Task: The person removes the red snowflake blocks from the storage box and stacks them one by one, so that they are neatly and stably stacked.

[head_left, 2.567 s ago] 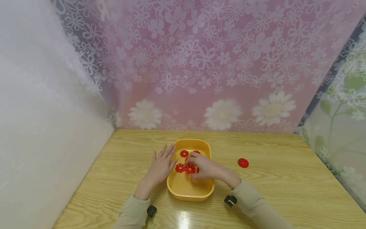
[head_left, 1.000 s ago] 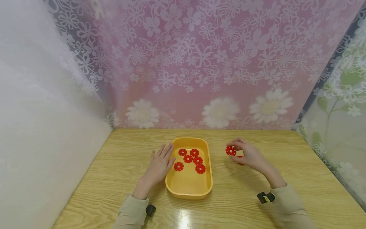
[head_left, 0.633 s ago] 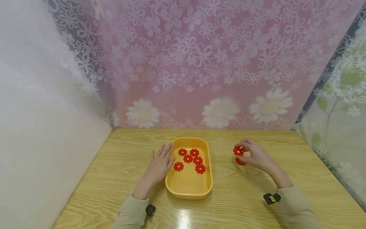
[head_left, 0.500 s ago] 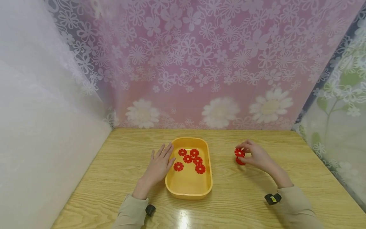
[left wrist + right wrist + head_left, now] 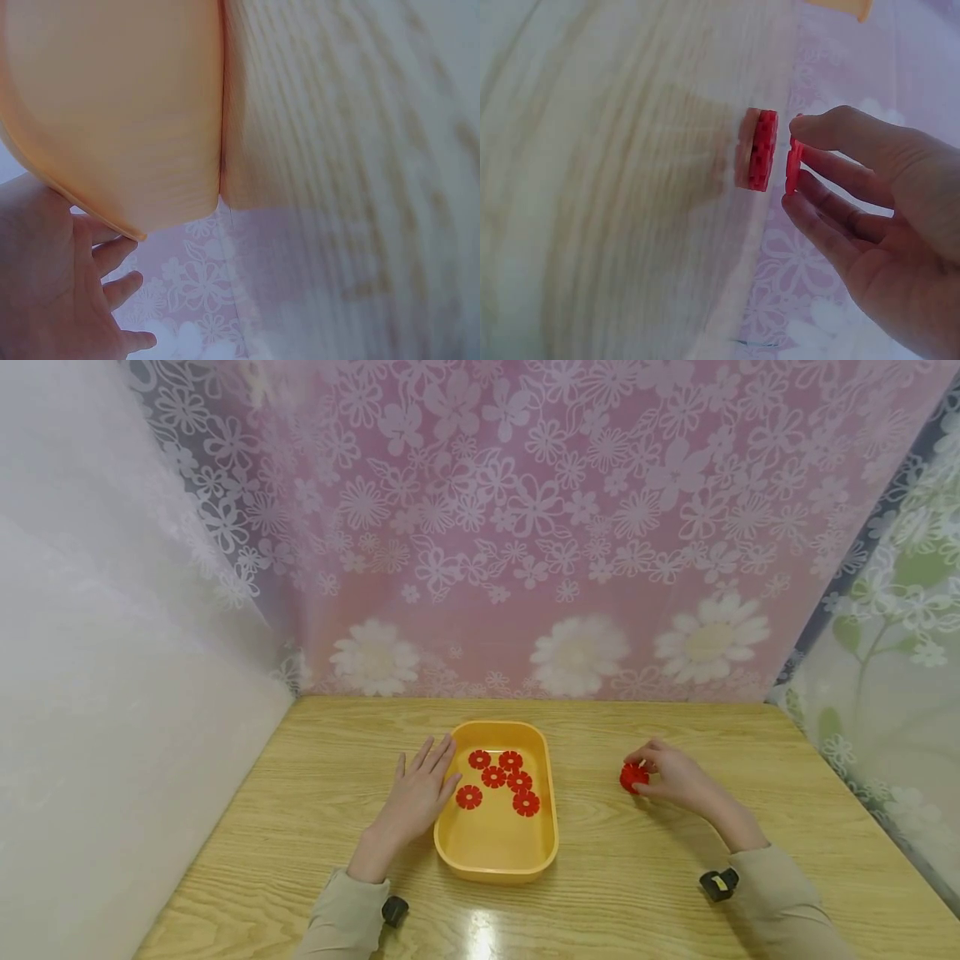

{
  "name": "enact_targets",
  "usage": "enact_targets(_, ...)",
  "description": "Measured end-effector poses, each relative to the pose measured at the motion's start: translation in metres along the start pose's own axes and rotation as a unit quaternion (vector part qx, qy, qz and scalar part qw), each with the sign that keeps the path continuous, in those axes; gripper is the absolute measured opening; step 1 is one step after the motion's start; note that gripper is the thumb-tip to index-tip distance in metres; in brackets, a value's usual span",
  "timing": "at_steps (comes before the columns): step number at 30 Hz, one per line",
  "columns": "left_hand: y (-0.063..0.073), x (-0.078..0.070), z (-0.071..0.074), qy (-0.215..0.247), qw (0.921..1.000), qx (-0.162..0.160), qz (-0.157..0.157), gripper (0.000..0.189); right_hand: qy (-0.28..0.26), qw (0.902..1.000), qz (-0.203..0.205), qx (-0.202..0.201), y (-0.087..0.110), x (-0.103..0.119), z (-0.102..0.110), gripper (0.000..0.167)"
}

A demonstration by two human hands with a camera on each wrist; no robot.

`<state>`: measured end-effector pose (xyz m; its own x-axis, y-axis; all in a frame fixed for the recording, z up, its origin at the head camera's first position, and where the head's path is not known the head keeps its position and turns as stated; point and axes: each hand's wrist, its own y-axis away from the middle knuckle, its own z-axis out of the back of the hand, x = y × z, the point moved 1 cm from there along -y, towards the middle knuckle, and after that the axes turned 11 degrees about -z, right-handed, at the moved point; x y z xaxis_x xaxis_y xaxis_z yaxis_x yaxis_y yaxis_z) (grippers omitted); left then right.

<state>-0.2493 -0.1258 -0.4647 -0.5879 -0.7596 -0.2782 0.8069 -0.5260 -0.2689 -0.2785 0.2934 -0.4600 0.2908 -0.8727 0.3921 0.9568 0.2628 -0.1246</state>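
My right hand point(image 5: 678, 783) pinches a red notched plastic disc point(image 5: 794, 169), a snowflake-shaped building piece, between thumb and fingertips. Just beneath it a short stack of the same red discs point(image 5: 763, 150) lies on the table; the right wrist view shows a narrow gap between held disc and stack. In the head view the held disc largely covers the stack. My left hand point(image 5: 416, 793) rests with its fingers extended along the left rim of a yellow plastic tray point(image 5: 495, 869). Several red discs point(image 5: 469, 797) lie flat inside it, some overlapping.
The wood-grain table point(image 5: 360, 735) carries the tray near its middle, with the stack to the right of it. A pink flowered curtain point(image 5: 480, 527) hangs behind the table's back edge. A white covering point(image 5: 135, 610) stands at the left, a leafy patterned one point(image 5: 900, 635) at the right.
My right hand took a disc from the tray and carried it right. Over the last half second it lowered the disc onto line with the stack. The left hand stayed on the rim.
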Motion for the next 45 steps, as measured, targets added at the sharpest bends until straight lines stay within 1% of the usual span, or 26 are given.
enact_targets(4,0.0,0.0,0.0,0.0,1.0,-0.001,0.0,0.059,0.016,0.9999,0.005,0.003,0.0,-0.001,-0.002,0.03)
enact_targets(10,0.0,0.001,-0.001,-0.004,1.0,-0.002,-0.001,0.059,0.026,0.9996,0.01,0.001,0.001,-0.003,-0.005,0.029)
enact_targets(28,0.0,0.0,0.0,-0.006,1.0,0.003,-0.003,0.059,0.035,0.9992,-0.006,0.018,0.002,0.0,-0.007,0.029)
enact_targets(31,0.0,0.0,0.001,-0.007,1.0,0.004,-0.002,0.059,0.022,0.9996,-0.011,0.015,0.003,0.001,-0.006,0.03)
enact_targets(34,0.0,0.0,0.001,-0.006,1.0,0.006,0.001,0.059,-0.009,0.9998,-0.018,0.004,0.005,0.003,-0.002,0.03)
enact_targets(36,0.0,0.0,0.0,-0.005,1.0,0.007,0.003,0.059,-0.028,0.9994,-0.019,-0.012,0.006,0.005,0.002,0.029)
enact_targets(41,0.0,0.001,-0.001,-0.003,1.0,0.006,0.005,0.059,-0.063,0.995,-0.002,-0.077,0.004,0.012,0.006,0.028)
enact_targets(45,-0.001,0.001,-0.001,-0.001,1.0,0.003,0.006,0.059,-0.101,0.9888,0.006,-0.11,0.0,0.019,0.007,0.029)
